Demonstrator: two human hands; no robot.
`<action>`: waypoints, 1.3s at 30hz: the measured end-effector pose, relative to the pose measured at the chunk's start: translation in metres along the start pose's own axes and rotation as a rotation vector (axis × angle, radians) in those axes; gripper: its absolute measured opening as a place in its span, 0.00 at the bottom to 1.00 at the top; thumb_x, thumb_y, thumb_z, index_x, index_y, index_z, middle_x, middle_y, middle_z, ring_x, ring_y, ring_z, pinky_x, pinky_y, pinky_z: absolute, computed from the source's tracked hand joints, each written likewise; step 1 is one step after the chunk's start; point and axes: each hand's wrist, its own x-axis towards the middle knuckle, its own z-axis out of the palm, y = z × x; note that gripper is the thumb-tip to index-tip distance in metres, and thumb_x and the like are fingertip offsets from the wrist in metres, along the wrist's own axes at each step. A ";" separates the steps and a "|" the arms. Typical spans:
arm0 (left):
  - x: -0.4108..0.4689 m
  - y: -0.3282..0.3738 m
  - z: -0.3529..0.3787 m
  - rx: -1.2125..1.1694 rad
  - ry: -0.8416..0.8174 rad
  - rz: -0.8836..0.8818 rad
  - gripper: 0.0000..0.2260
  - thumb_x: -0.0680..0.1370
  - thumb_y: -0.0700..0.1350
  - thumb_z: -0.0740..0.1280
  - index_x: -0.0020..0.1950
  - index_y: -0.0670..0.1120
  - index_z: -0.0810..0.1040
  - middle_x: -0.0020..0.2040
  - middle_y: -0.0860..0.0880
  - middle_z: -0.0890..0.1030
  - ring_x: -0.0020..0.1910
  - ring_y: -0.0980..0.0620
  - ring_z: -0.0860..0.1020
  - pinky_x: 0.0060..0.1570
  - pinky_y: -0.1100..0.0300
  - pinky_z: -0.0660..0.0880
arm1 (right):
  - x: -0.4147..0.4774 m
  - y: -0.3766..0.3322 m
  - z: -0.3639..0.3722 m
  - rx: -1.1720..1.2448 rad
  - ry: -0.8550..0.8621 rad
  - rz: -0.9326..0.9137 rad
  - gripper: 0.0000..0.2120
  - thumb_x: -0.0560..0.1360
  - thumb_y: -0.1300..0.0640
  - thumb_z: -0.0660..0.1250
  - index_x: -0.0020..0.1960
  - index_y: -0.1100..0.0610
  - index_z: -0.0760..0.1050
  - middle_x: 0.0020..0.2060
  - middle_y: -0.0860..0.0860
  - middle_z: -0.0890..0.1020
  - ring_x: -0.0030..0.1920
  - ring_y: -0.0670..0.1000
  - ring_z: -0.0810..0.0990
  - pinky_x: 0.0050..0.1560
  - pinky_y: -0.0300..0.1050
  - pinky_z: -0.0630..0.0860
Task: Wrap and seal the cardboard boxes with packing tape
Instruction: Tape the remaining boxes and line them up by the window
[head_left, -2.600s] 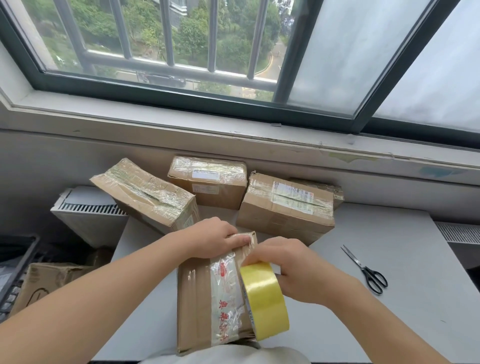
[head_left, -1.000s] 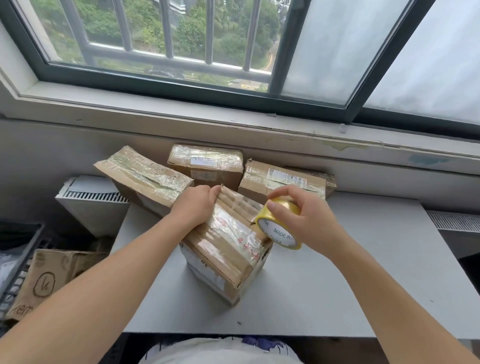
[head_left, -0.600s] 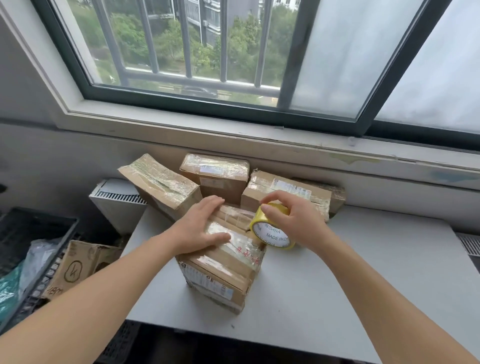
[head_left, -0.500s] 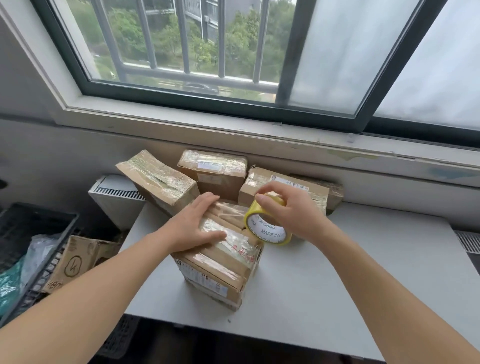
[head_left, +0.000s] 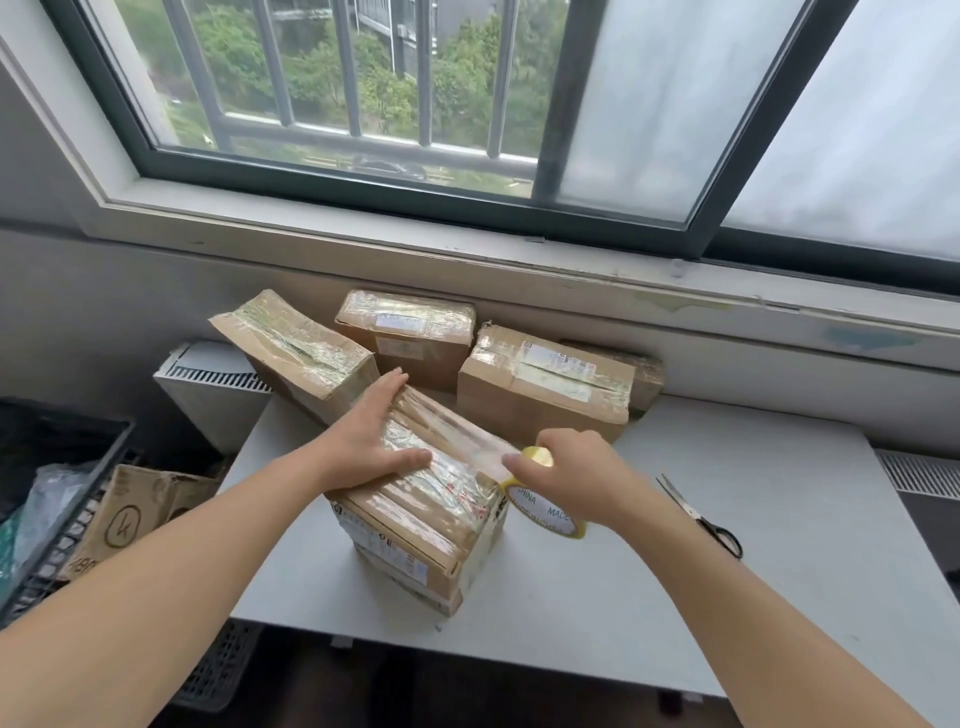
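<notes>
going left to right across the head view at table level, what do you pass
black crate → loose carton on the floor → box being taped → yellow tape roll → scissors

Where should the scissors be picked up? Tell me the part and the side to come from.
Take the scissors by the black handle loops, coming from above on the near right. They lie flat on the table, blades pointing away, loops nearest the person. The right hand is closest, but it holds the tape roll.
</notes>
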 end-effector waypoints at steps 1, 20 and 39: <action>0.000 0.001 0.000 -0.001 -0.015 -0.033 0.54 0.69 0.67 0.75 0.84 0.54 0.47 0.84 0.53 0.54 0.81 0.52 0.57 0.79 0.50 0.57 | 0.000 0.003 0.005 0.018 -0.011 0.016 0.24 0.78 0.33 0.62 0.42 0.54 0.73 0.37 0.50 0.79 0.38 0.50 0.77 0.33 0.46 0.68; 0.001 0.007 -0.002 -0.019 -0.086 -0.128 0.52 0.66 0.69 0.73 0.83 0.53 0.54 0.78 0.50 0.68 0.75 0.48 0.68 0.72 0.55 0.64 | -0.013 -0.003 -0.018 0.262 0.128 -0.052 0.24 0.77 0.35 0.65 0.39 0.56 0.75 0.30 0.47 0.75 0.31 0.46 0.72 0.32 0.43 0.67; -0.001 0.014 -0.001 -0.043 -0.092 -0.082 0.37 0.73 0.59 0.77 0.77 0.54 0.64 0.65 0.59 0.75 0.64 0.56 0.75 0.66 0.58 0.69 | -0.025 0.009 0.023 0.166 0.013 0.054 0.25 0.77 0.32 0.63 0.38 0.53 0.74 0.33 0.49 0.79 0.34 0.48 0.77 0.32 0.43 0.69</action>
